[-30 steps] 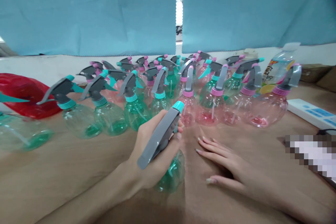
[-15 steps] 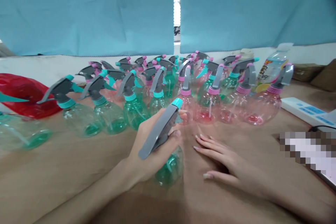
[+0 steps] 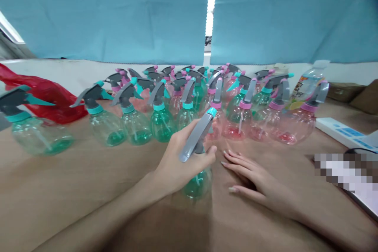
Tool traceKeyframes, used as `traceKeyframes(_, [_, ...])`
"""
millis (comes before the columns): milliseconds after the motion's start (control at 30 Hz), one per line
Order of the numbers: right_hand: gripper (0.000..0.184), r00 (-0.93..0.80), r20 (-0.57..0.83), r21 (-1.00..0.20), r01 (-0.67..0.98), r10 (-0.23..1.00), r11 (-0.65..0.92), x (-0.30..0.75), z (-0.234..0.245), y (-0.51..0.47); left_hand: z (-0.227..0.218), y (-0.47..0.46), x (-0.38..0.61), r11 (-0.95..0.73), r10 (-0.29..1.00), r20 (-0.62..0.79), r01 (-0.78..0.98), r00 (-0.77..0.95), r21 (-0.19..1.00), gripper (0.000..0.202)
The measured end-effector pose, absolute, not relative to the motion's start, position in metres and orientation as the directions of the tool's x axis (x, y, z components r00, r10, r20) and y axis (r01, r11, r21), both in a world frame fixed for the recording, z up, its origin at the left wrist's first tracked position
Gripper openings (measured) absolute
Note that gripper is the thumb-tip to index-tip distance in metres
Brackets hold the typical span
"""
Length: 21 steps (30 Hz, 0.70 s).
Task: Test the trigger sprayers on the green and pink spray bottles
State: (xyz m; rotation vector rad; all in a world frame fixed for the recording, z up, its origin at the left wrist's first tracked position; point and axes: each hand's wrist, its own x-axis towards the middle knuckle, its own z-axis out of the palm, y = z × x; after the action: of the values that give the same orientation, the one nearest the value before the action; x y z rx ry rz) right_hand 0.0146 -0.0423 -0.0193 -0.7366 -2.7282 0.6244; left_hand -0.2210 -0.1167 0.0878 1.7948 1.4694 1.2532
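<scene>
My left hand [image 3: 177, 161] is closed round the neck of a green spray bottle [image 3: 197, 183] with a grey trigger head [image 3: 196, 136] and a teal nozzle. The bottle stands on the brown table [image 3: 73, 189] just in front of a crowd of bottles. My right hand [image 3: 254, 181] lies flat on the table to the right of that bottle, fingers stretched out and apart, holding nothing. Behind both hands stand several green spray bottles [image 3: 161, 120] on the left and several pink spray bottles [image 3: 242, 120] on the right, all with grey trigger heads.
A red plastic bag [image 3: 44, 94] lies at the far left. One green bottle [image 3: 32, 134] stands apart at the left edge. A labelled drink bottle [image 3: 307, 86], a white box with blue print [image 3: 342, 132] and a blurred patch [image 3: 345, 171] sit at the right. Blue curtains hang behind.
The green bottle in my left hand has moved forward and stands more upright, closer to the row. My right hand stays flat on the table. The view has shifted leftward.
</scene>
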Motion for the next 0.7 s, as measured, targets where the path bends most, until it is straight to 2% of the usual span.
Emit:
traceKeyframes(233, [0.064, -0.853, 0.109, -0.37, 0.442, 0.51, 0.817, 0.005, -0.005, -0.05, 0.095, -0.129, -0.229, -0.288, 0.951, 0.303, 0.517, 0.057, 0.806, 0.059])
traceKeyframes(400, [0.065, -0.865, 0.135, -0.483, 0.369, 0.483, 0.795, -0.013, 0.024, -0.066, 0.095, -0.138, -0.231, -0.207, 0.974, 0.224, 0.549, 0.037, 0.81, 0.067])
traceKeyframes(533, [0.069, -0.872, 0.176, -0.532, 0.306, 0.456, 0.79, -0.032, 0.035, -0.074, 0.092, -0.151, -0.241, -0.144, 0.988, 0.153, 0.571, 0.032, 0.808, 0.053])
traceKeyframes(600, [0.062, -0.871, 0.184, -0.521, 0.306, 0.455, 0.797, -0.041, 0.035, -0.076, 0.091, -0.159, -0.249, -0.131, 0.99, 0.133, 0.581, 0.039, 0.803, 0.045])
traceKeyframes(700, [0.053, -0.877, 0.169, -0.486, 0.323, 0.45, 0.812, -0.053, 0.037, -0.081, 0.09, -0.173, -0.263, -0.117, 0.992, 0.12, 0.605, 0.036, 0.788, 0.046])
